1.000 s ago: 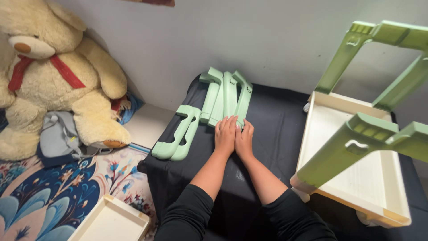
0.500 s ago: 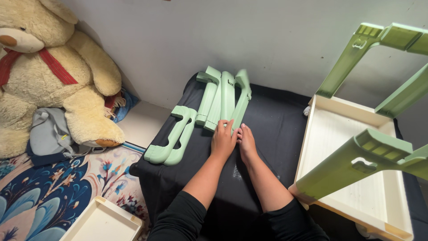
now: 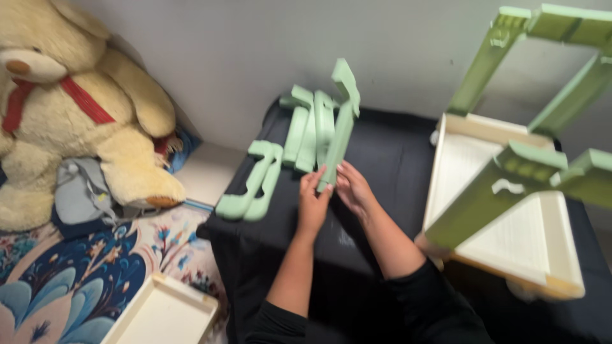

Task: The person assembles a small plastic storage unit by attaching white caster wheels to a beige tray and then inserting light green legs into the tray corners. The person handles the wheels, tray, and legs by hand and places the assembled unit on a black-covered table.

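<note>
Leg piece (image 3: 338, 130), a long pale-green plastic moulding with a notched upper end, is raised at its far end and tilted off the black-draped bench (image 3: 389, 159), its lower end held between both hands. The left hand (image 3: 312, 202) grips the lower end from the left with fingers curled round it; the right hand (image 3: 354, 188) closes on it from the right, fingertips against the edge. Both hands are therefore pinching the same piece, close together and low on its length.

Just left of it lie three or so matching green pieces (image 3: 306, 130) side by side, and further left a pair of curved green pieces (image 3: 252, 185) near the bench edge. To the right stands an upturned cream tray-shaped shelf (image 3: 491, 210) with green legs (image 3: 484, 204) already fitted and rising towards the camera.

Assessment: with a low grip the top end is free to swing; one hand would do better nearer the middle, so that the piece clears the stacked neighbours without dragging them. The notched end should be kept in view and oriented before it is brought to any socket. A large teddy bear (image 3: 76, 114), a patterned rug (image 3: 70, 280) and a second cream tray (image 3: 162, 315) lie on the floor, well apart.
</note>
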